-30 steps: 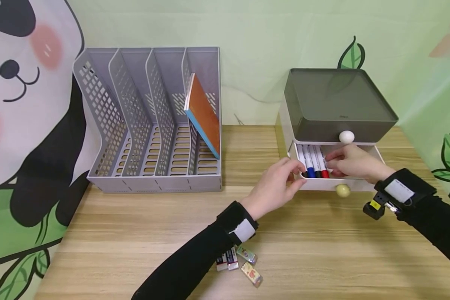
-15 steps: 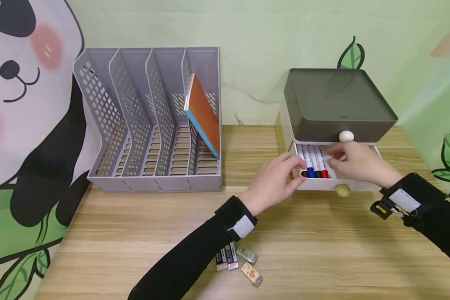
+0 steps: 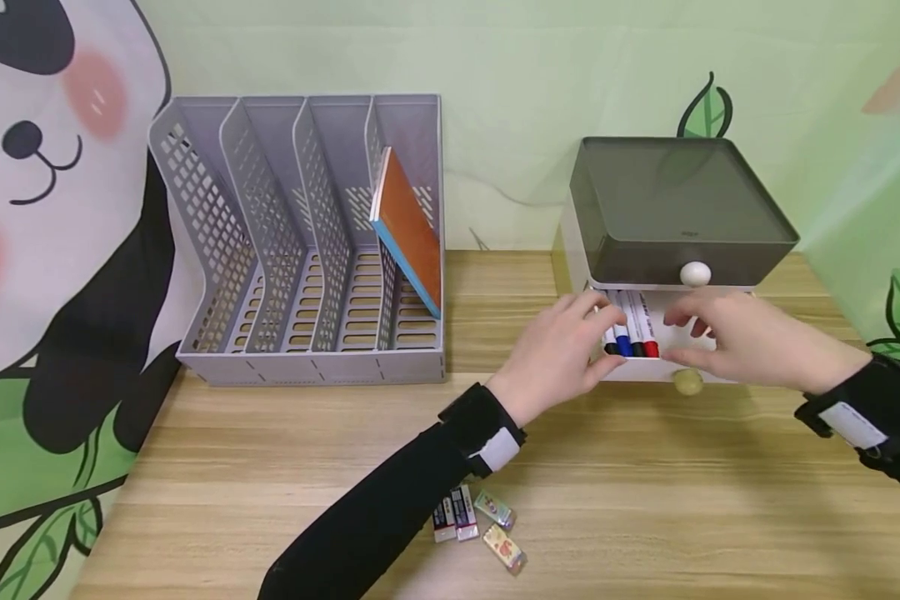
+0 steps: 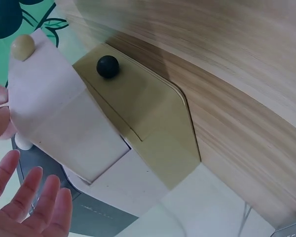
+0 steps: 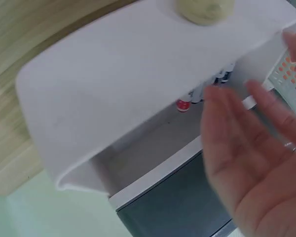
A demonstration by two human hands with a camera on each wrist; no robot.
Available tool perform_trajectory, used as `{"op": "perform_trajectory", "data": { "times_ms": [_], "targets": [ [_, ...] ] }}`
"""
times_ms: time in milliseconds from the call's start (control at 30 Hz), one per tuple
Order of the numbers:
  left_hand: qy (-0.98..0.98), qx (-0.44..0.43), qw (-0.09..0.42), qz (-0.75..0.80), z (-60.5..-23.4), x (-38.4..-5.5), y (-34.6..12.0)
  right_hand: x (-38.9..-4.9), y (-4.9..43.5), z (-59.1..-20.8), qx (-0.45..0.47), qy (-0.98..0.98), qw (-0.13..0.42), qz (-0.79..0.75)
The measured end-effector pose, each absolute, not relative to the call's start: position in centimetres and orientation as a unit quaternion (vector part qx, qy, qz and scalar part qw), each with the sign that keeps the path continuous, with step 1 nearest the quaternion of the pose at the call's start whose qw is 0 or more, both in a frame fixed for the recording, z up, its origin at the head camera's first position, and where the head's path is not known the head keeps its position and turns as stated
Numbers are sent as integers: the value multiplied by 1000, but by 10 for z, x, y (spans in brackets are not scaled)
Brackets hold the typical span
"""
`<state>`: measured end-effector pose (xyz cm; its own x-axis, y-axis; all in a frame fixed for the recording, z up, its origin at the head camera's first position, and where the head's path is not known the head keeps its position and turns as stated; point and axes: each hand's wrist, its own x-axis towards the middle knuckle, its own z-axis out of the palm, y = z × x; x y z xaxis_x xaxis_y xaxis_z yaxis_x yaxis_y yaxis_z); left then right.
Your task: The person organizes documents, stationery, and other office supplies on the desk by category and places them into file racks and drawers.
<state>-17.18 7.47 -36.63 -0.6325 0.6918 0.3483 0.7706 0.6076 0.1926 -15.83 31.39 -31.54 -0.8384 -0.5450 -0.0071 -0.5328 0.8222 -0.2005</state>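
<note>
A white drawer (image 3: 648,371) stands pulled out of the small drawer unit (image 3: 686,196). Several whiteboard markers (image 3: 642,325) lie side by side in its left part, with black, blue and red ends toward the front. My left hand (image 3: 553,358) is at the drawer's left front corner, fingers spread and bent over the edge beside the markers. Over the right part of the drawer is my right hand (image 3: 768,343), fingers loosely bent and holding nothing. In the right wrist view, the red-ended marker (image 5: 184,104) shows beyond the drawer front (image 5: 108,74); the hand is blurred.
Several small erasers (image 3: 504,548) lie on the wooden table (image 3: 330,467) beside my left forearm. A grey file rack (image 3: 307,367) stands at the left, with an orange-covered book (image 3: 408,229) leaning in its rightmost slot. A yellow knob (image 3: 687,382) sticks out from the drawer front.
My right hand has drawn back from the markers toward the right and front, its fingers opening. The left hand has shifted slightly right over the drawer corner. The markers look nearly unmoved.
</note>
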Motion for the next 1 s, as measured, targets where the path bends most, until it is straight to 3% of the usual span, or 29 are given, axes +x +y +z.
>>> {"op": "perform_trajectory", "data": {
  "times_ms": [467, 1000],
  "targets": [
    [-896, -391, 106, -182, -376, -176, 75, -141, 321, -342, -317, 945, 28, -74],
    [-909, -352, 93, -204, -383, -177, 66, -126, 334, -358, -310, 941, -112, -77]
  ]
}}
